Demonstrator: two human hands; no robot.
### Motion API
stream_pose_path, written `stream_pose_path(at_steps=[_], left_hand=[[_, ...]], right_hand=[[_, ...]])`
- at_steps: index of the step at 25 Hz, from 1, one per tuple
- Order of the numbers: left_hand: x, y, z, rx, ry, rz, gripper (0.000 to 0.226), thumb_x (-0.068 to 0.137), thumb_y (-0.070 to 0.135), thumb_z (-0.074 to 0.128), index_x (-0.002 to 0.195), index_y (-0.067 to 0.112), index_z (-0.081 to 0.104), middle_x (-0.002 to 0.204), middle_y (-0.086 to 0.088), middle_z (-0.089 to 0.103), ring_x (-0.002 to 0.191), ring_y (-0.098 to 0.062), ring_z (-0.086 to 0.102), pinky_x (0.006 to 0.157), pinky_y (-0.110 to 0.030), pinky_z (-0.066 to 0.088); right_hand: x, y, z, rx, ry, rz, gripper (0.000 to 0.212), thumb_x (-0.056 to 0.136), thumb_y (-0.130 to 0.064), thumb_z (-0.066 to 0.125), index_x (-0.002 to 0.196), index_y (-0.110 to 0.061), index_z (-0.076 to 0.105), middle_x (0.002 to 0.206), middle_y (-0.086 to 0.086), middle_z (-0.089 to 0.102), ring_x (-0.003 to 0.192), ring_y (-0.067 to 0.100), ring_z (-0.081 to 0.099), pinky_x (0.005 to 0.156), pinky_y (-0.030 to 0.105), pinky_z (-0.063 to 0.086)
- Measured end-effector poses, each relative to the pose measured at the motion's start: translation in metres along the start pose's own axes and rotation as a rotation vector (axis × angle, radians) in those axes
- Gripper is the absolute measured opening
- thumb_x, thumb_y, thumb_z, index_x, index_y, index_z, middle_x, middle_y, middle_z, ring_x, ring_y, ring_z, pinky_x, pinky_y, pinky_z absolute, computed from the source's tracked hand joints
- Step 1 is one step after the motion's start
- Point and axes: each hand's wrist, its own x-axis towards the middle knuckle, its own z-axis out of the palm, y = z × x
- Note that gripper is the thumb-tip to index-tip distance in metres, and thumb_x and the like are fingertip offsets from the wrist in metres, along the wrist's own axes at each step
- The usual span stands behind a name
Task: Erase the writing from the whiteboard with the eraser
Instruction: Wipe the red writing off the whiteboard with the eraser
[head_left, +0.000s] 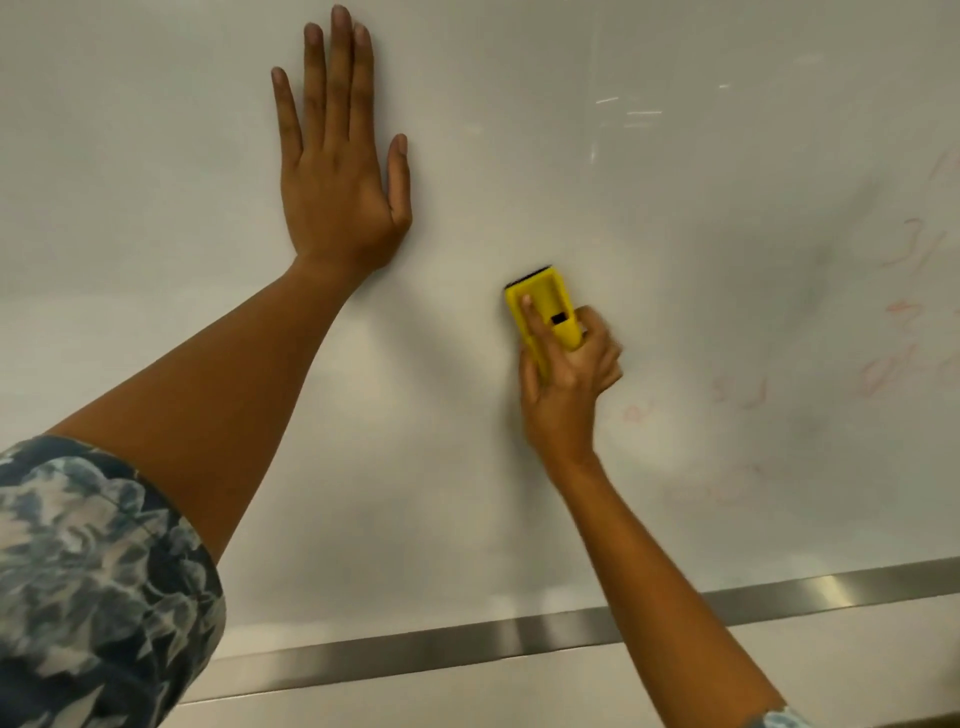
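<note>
A white whiteboard (519, 130) fills the view. My right hand (569, 379) grips a yellow eraser (545, 312) with a dark felt edge, pressed against the board near its middle. My left hand (337, 171) lies flat on the board up and to the left of the eraser, fingers spread and pointing up, holding nothing. Faint reddish writing (893, 312) remains on the board's right side, with paler smudged traces (737, 389) closer to the eraser. The area around and left of the eraser looks wiped.
A metal strip (467, 644) runs along the board's bottom edge, rising toward the right. My patterned blue-and-white sleeve (93, 582) shows at the lower left. Light reflections (634, 111) streak the board's upper right.
</note>
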Motion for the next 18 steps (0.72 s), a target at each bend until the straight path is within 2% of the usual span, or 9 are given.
stream_pose_path(at_steps=[3,5,7,9,11,13,15,18], left_hand=[[0.0,0.002,-0.002,0.006,-0.019,-0.004,0.067,0.108,0.042,0.029,0.164,0.006,0.021,0.171,-0.015,0.022,0.159,-0.033,0.019,0.129,-0.051,0.008],[0.0,0.003,-0.003,0.003,-0.026,-0.019,0.067,0.109,0.041,0.028,0.164,0.006,0.02,0.172,-0.015,0.02,0.16,-0.033,0.017,0.129,-0.051,0.006],[-0.003,0.006,-0.004,-0.008,-0.019,-0.042,0.066,0.109,0.039,0.028,0.164,0.004,0.019,0.172,-0.017,0.019,0.16,-0.034,0.016,0.129,-0.047,0.002],[-0.011,0.017,-0.003,-0.03,-0.025,-0.087,0.066,0.108,0.034,0.03,0.164,0.002,0.017,0.171,-0.019,0.018,0.16,-0.035,0.014,0.128,-0.042,-0.004],[-0.026,0.035,-0.002,-0.049,-0.074,-0.063,0.068,0.106,0.031,0.033,0.164,0.002,0.014,0.172,-0.02,0.015,0.16,-0.035,0.012,0.128,-0.04,-0.007],[-0.044,0.058,-0.001,-0.076,-0.15,0.086,0.07,0.106,0.034,0.035,0.165,0.004,0.01,0.172,-0.018,0.013,0.16,-0.033,0.01,0.129,-0.04,-0.007],[-0.051,0.085,0.002,-0.111,-0.191,0.228,0.071,0.107,0.038,0.035,0.166,0.007,0.01,0.173,-0.016,0.013,0.161,-0.031,0.011,0.13,-0.039,-0.008],[-0.046,0.133,0.015,-0.134,-0.182,0.285,0.071,0.107,0.04,0.035,0.166,0.008,0.011,0.173,-0.014,0.015,0.161,-0.029,0.013,0.13,-0.038,-0.009]], right_hand=[[-0.084,-0.004,0.018,-0.029,-0.228,-0.201,0.048,0.09,-0.023,0.054,0.132,-0.044,0.054,0.134,0.008,0.037,0.111,0.032,0.04,0.09,0.04,0.029],[-0.134,0.002,0.022,-0.053,-0.323,-0.265,0.053,0.09,-0.023,0.058,0.136,-0.047,0.049,0.134,0.007,0.036,0.113,0.033,0.044,0.093,0.043,0.035],[-0.156,0.01,0.022,-0.101,-0.333,-0.303,0.063,0.089,-0.021,0.063,0.14,-0.049,0.039,0.133,0.006,0.038,0.111,0.031,0.051,0.088,0.045,0.045],[-0.149,0.024,0.016,-0.136,-0.316,-0.314,0.074,0.086,-0.014,0.066,0.142,-0.05,0.034,0.134,0.005,0.039,0.112,0.029,0.049,0.088,0.044,0.044],[-0.134,0.044,0.003,-0.097,-0.296,-0.248,0.077,0.085,-0.005,0.065,0.141,-0.049,0.036,0.136,0.005,0.04,0.115,0.029,0.044,0.094,0.044,0.035],[-0.114,0.073,-0.015,-0.037,-0.253,-0.117,0.075,0.086,0.0,0.061,0.141,-0.047,0.04,0.139,0.007,0.039,0.118,0.033,0.042,0.099,0.043,0.028],[-0.086,0.108,-0.037,-0.011,-0.17,0.028,0.07,0.088,0.001,0.056,0.14,-0.045,0.044,0.14,0.01,0.039,0.12,0.036,0.041,0.103,0.042,0.026],[-0.04,0.171,-0.074,0.001,-0.007,0.225,0.06,0.091,0.002,0.053,0.138,-0.034,0.051,0.14,0.018,0.04,0.122,0.038,0.04,0.105,0.041,0.028]])
